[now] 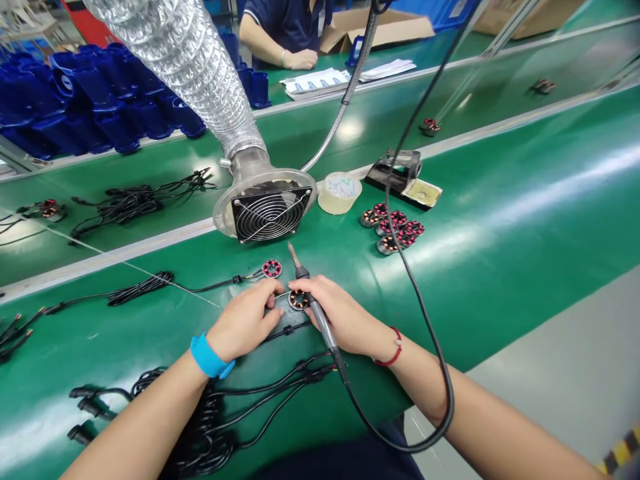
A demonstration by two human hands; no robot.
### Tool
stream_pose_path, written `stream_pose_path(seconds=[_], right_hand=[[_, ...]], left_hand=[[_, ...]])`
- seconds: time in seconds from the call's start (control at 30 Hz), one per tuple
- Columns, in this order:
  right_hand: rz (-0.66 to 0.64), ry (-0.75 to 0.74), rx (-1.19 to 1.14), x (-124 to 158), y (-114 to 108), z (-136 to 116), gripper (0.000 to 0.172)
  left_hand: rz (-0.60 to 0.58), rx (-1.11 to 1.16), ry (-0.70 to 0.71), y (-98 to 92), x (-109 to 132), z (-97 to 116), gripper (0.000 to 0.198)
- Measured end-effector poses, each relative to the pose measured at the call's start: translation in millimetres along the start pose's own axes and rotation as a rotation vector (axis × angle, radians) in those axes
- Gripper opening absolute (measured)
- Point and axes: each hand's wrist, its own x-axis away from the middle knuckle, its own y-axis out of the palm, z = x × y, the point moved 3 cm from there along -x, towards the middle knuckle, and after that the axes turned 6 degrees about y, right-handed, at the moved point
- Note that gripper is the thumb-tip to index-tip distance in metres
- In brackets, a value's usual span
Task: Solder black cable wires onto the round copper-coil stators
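In the head view, our left hand [245,323] pinches the small motor stator [299,299] at its nine o'clock edge, probably to pin it flat on the green belt [500,220]. Our right hand [345,320] is closed around the soldering iron [306,283], its tip angled toward twelve, which we judge keeps heat off the windings. The extractor fan [270,212] faces us at twelve, likely to draw off fumes. Spare stators [395,227] sit at two o'clock and the cable bundle [210,427] at seven.
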Motion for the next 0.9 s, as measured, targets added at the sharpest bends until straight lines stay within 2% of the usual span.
stream_pose_path(seconds=[0.07, 0.13, 0.27, 0.37, 0.5, 0.6, 0.7, 0.8, 0.9], right_hand=[[0.008, 0.004, 0.018, 0, 3, 1, 0.045], [0.033, 0.004, 0.063, 1, 4, 2, 0.04], [0.08, 0.022, 0.165, 2, 3, 2, 0.04], [0.05, 0.023, 0.158, 2, 3, 1, 0.043], [0.027, -0.015, 0.1, 2, 5, 1, 0.04], [0.12, 0.014, 0.101, 3, 4, 3, 0.037], [0.236, 0.046, 0.102, 5, 1, 5, 0.038], [0.284, 0.031, 0.138, 5, 1, 3, 0.039], [0.285, -0.015, 0.221, 5, 5, -2, 0.033]], left_hand=[[0.006, -0.067, 0.031, 4.5, -2, 0, 0.02], [-0.022, -0.149, 0.062, 8.9, -3, 1, 0.012], [-0.018, -0.156, 0.083, 9.0, -4, 6, 0.023], [-0.029, 0.018, 0.057, 6.3, -6, 8, 0.027], [-0.039, 0.335, -0.086, 5.4, -9, 4, 0.029], [-0.008, 0.602, -0.178, 4.2, -10, 1, 0.027], [0.091, 0.808, -0.263, 0.8, -8, 2, 0.029], [0.156, 0.873, -0.282, -0.1, -8, 6, 0.029], [0.141, 0.851, -0.219, 4.3, -11, 10, 0.027]])
